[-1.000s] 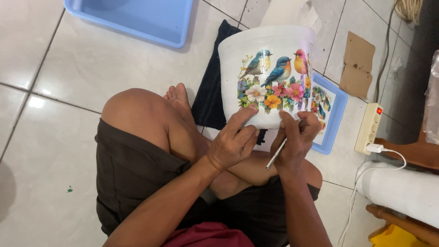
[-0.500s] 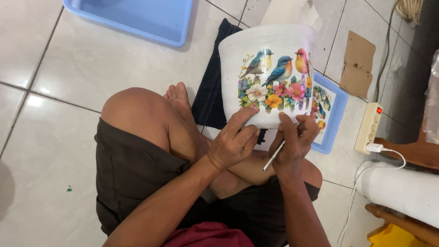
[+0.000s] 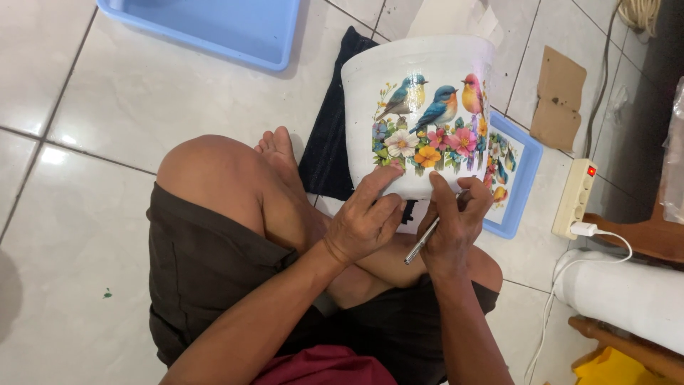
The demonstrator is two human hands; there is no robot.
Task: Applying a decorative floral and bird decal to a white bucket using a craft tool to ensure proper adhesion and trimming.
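Seated cross-legged, a person's left hand [image 3: 365,222] steadies a rigid, seemingly breakable white pot [image 3: 413,114] at its base; the right hand [image 3: 450,227] grips a slim tool [image 3: 422,241].

White pot [image 3: 420,107]: large, tapered, lying tilted on its side across the seated person's lap, wide rim pointing away over the tiled floor. Its side carries a picture of three birds, blue and pink-orange, above a band of mixed flowers. Slim metal-handled tool [image 3: 422,241]: held slantwise, tip hidden at the pot's lower edge, just under the flowers.
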